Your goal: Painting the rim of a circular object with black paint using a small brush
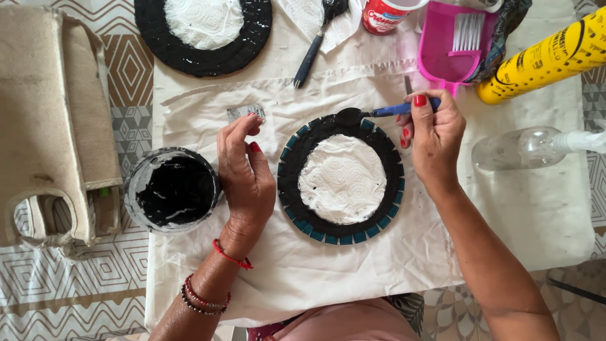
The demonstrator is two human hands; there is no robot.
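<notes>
A round plate (297, 151) with a black-painted, blue-tiled rim and a white paper centre lies on the white cloth (315, 271). My right hand (432, 136) grips a blue-handled brush (385, 112) whose black tip rests on the plate's top rim. My left hand (243, 170) rests on the cloth just left of the plate, fingers loosely curled, holding nothing. A pot of black paint (172, 191) stands left of that hand.
A second black-rimmed plate (202, 57) lies at the top. Near it lie a dark-handled tool (309, 57), a red cup (385, 14), a pink tray (442, 57), a yellow can (543, 57) and a clear spray bottle (524, 148). A beige bag (50, 120) lies left.
</notes>
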